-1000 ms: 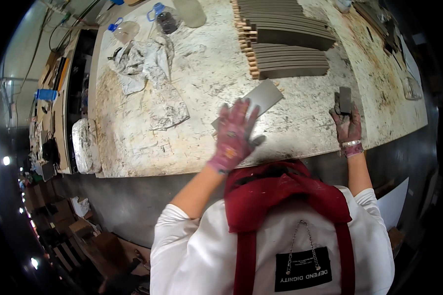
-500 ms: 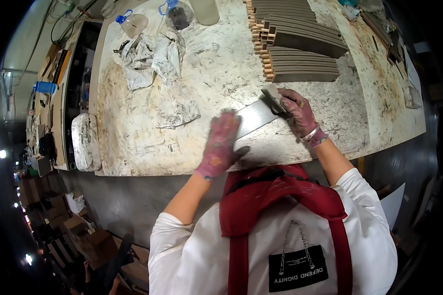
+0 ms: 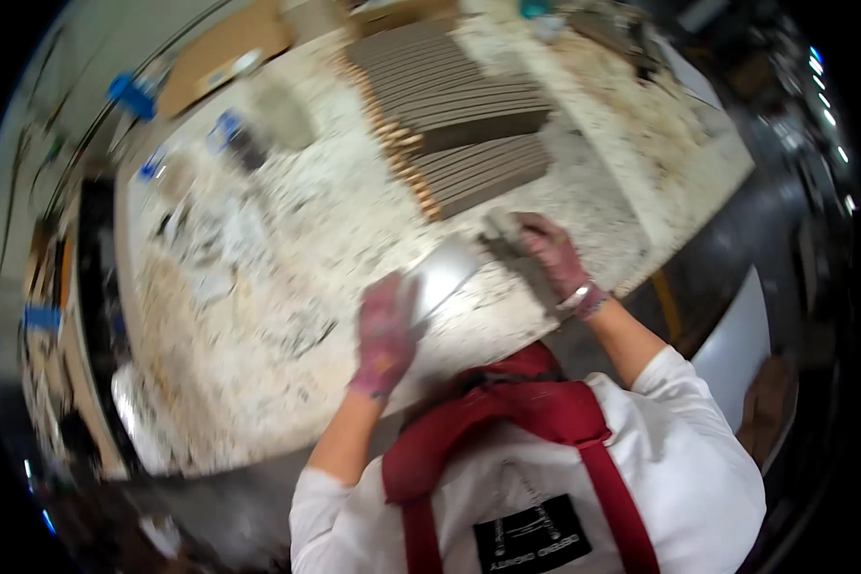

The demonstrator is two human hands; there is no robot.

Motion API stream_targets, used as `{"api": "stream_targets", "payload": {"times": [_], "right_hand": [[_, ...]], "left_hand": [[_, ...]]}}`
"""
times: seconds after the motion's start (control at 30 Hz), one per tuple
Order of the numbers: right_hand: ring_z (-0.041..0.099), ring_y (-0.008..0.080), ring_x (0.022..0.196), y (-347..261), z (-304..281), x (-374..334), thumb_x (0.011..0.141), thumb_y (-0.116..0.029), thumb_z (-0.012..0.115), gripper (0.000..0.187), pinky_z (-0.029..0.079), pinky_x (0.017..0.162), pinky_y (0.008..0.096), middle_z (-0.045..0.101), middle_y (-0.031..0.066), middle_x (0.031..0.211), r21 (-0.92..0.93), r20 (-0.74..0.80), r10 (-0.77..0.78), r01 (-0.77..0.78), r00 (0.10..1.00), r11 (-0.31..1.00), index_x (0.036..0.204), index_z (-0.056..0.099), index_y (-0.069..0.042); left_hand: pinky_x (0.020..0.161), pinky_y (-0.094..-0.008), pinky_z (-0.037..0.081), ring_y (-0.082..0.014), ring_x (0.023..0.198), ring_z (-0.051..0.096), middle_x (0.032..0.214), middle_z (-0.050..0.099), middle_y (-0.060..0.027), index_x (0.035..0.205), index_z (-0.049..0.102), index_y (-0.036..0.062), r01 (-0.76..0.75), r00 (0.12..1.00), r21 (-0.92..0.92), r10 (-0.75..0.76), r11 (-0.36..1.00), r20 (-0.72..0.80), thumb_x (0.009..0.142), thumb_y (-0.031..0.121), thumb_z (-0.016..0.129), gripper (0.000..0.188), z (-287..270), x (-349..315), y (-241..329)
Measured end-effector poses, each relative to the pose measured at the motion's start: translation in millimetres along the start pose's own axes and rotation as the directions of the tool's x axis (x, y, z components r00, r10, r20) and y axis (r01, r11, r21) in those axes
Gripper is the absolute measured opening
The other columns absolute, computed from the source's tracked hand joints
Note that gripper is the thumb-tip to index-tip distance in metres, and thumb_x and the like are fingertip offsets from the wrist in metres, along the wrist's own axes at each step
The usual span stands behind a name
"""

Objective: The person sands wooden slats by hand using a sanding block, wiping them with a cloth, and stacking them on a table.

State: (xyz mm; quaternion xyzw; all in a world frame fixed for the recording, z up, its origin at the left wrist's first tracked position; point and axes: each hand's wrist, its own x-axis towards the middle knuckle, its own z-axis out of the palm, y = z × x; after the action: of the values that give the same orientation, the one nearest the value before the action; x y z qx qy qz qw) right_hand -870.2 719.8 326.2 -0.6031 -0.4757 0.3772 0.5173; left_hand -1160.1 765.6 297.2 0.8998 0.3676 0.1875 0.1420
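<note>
My right hand [image 3: 550, 253], in a stained pink glove, is closed around the grey-brown grip [image 3: 500, 228] of a scraper-like tool. A wide, shiny metal blade [image 3: 447, 273] reaches from the grip toward the left, low over the worktable's near edge. My left hand [image 3: 386, 330], also gloved in pink, covers the far-left end of the blade, back upward. Motion smears its fingers, so whether they grip or only lie against the metal is unclear. Beyond my hands sits a stack of grey-brown slats [image 3: 483, 177] with light wooden pegs [image 3: 416, 177] along its left side.
The worktable [image 3: 297, 383] is pale and stained. A crumpled pale sheet [image 3: 225, 249] lies at left, near blue-topped containers [image 3: 239, 143]. A plastic-wrapped bundle [image 3: 143, 416] borders the left edge. A white panel [image 3: 737, 325] stands at right below the tabletop.
My view has turned, tilting the table and shifting the slats leftward in the picture. Both hands stay at the tool and appear farther left and lower.
</note>
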Motion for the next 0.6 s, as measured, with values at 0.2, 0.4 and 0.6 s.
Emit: {"api": "stream_targets", "payload": {"times": [0.2,0.4,0.6], "right_hand": [[0.059,0.0284,0.106,-52.7,7.3,50.4,0.085,-0.035,0.068,0.046,0.047,0.092,0.0363,0.061,0.0145,0.113,-0.289,0.362,-0.219,0.332,0.906,0.898,0.117,0.06,-0.003],[0.061,0.0241,0.09,-171.4,136.5,179.1,0.086,-0.046,0.061,0.043,0.047,0.08,0.0405,0.067,0.0127,0.098,-0.118,0.964,-0.045,0.574,0.262,0.81,0.104,0.066,-0.007],[0.059,0.0273,0.1,-213.9,131.3,187.8,0.086,-0.043,0.062,0.042,0.046,0.086,0.0422,0.064,0.0131,0.108,-0.119,0.959,-0.133,0.786,0.248,0.607,0.112,0.063,-0.01]], "left_hand": [[0.109,-0.0432,0.031,-0.0382,0.127,0.041,0.137,0.045,-0.021,0.135,0.049,0.0021,0.096,0.981,0.118,-0.114,0.988,0.154,0.074,0.013,0.065,0.064,-43.4,-27.8,-60.0],[0.091,-0.0426,0.049,-0.0335,0.123,0.048,0.137,0.044,-0.0231,0.132,0.048,-0.0029,0.071,0.998,0.078,-0.07,0.994,-0.006,0.09,0.039,0.053,0.06,-79.3,-29.0,-31.7],[0.09,-0.0481,0.046,-0.0428,0.105,0.055,0.119,0.056,-0.0266,0.114,0.06,-0.0037,-0.678,0.673,0.392,0.739,0.621,-0.006,0.092,0.017,0.05,0.032,-112.9,49.9,-40.8]]}}
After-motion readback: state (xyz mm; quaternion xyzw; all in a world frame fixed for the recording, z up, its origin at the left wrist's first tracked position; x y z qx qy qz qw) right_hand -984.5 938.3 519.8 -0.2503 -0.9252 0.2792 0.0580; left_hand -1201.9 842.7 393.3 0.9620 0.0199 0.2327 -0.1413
